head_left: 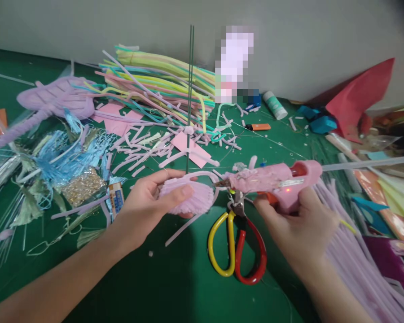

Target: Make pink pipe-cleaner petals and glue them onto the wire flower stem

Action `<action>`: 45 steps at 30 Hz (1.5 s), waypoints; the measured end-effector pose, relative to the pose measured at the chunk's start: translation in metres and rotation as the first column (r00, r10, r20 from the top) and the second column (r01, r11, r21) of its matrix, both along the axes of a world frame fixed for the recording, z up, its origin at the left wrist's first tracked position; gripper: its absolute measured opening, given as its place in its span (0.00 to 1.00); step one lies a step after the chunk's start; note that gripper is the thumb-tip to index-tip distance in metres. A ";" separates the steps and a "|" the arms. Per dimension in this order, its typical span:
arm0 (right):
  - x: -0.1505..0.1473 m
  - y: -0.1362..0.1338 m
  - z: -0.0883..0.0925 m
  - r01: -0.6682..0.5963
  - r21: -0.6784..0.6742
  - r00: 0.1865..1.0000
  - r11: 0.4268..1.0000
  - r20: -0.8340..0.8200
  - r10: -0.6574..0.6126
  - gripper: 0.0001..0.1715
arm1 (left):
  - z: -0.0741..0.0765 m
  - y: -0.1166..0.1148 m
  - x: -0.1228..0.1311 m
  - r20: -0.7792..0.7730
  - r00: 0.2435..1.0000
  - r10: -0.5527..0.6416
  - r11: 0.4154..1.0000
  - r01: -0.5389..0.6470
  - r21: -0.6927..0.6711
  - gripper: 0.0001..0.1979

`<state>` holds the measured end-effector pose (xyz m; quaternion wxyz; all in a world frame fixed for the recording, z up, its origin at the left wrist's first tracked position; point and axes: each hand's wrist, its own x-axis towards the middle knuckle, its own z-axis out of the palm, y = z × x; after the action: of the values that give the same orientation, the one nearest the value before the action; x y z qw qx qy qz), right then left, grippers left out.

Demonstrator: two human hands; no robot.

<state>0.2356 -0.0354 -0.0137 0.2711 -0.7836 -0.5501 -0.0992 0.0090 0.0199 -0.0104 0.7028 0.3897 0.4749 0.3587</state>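
Note:
My left hand (155, 197) is closed on a lilac pipe-cleaner piece (191, 197), its rows packed side by side and a curved loop standing out on the right. In my right hand (296, 220) is a pink hot glue gun (272, 179), with a small light glowing and a clear glue stick (366, 163) poking from its back. The gun's nozzle is right by the loop; whether it touches I cannot tell. Scissors (237, 251) with one yellow and one red handle lie below the gun. Thin dark wires (190, 85) rise upright behind the lilac piece.
Cut lilac pieces (144, 152) and a heap of coloured pipe cleaners (161, 76) lie behind my hands. To the left are blue tassels (60, 152), a bag of gold beads (82, 186) and a larger lilac figure (57, 98). Lilac pipe cleaners (360, 264) run along the right.

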 end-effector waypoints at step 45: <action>0.003 -0.002 -0.003 -0.058 0.081 0.996 0.995 0.065 0.053 0.22 | 0.002 0.000 -0.001 0.043 0.999 -0.018 0.999 0.019 -0.035 0.10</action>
<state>0.2390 -0.0373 -0.0171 0.2884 -0.7526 -0.5755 -0.1388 0.0082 0.0200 -0.0079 0.7229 0.3738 0.4624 0.3520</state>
